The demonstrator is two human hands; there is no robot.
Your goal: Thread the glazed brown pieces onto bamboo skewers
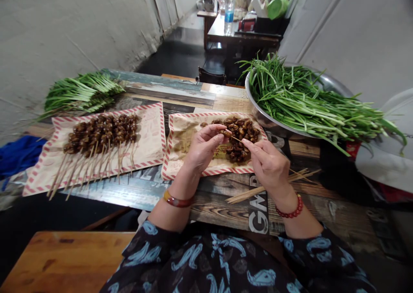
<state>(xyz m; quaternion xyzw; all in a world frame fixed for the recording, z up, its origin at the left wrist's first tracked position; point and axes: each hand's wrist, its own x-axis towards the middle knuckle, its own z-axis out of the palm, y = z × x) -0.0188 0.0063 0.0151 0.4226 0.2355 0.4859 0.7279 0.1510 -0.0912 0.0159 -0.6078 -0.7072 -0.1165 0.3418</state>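
My left hand point(206, 144) pinches a small glossy brown pupa-like morsel point(226, 133) between thumb and fingers. A thin wooden skewer point(237, 139) is held in my right hand point(266, 159), its tip meeting the morsel. Both hands are over a striped-edge paper sheet point(180, 134), where a pile of the same brown morsels point(248, 129) lies. Left of it, several loaded skewers point(101, 134) rest in a row on a second paper sheet point(150, 134), their bare ends toward me. Loose bare skewers point(251, 194) lie beneath my right wrist.
A metal bowl point(254, 108) heaped with long green chives point(309, 99) stands at the right. Another bunch of greens point(80, 90) lies at the far left, with blue cloth point(19, 155) nearby. Beyond, a second table point(219, 28) carries a water bottle point(229, 13). A wooden bench point(67, 258) is below left.
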